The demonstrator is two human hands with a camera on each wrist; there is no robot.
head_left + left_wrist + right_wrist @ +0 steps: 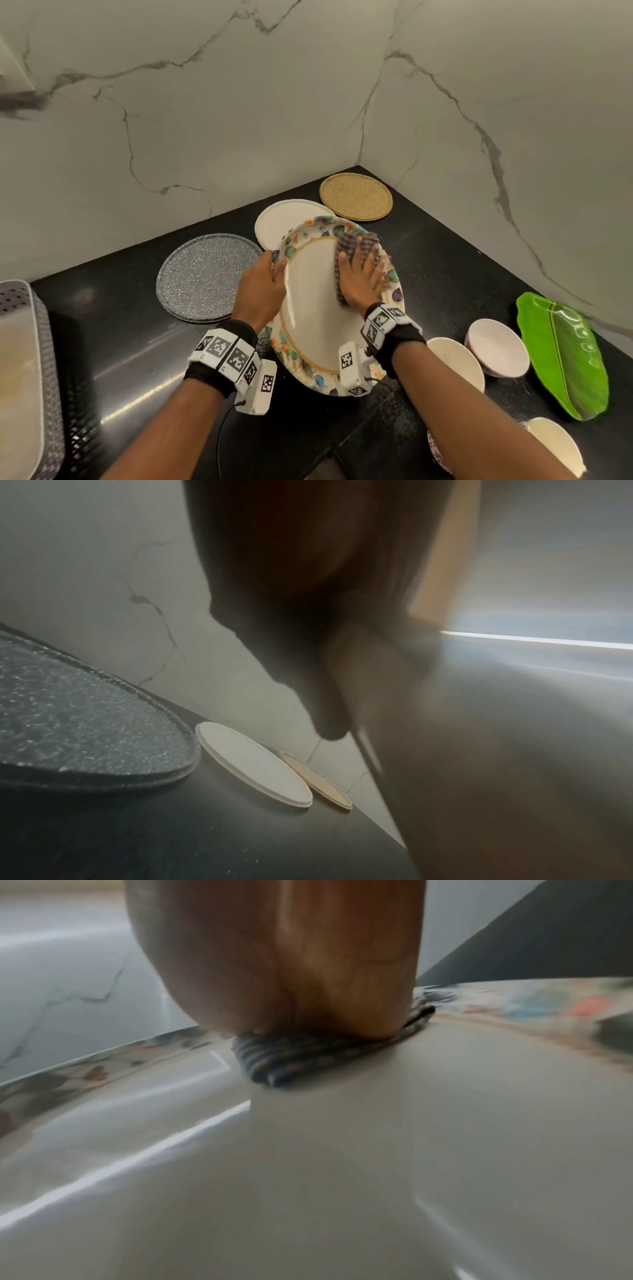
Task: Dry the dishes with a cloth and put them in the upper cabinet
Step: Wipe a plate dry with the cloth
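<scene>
My left hand grips the floral plate by its left rim, tilted above the counter, while my right hand presses the striped cloth flat, fingers seemingly spread, toward the far rim.

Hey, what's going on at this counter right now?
A person is drying a large floral-rimmed plate, held tilted above the black counter. The left hand grips the plate's left rim while the right hand presses a striped cloth flat against its face near the far rim. A grey speckled plate, a white plate and a gold plate lie by the wall, with three bowls and a green leaf-shaped dish at the right. No cabinet is in view.
</scene>
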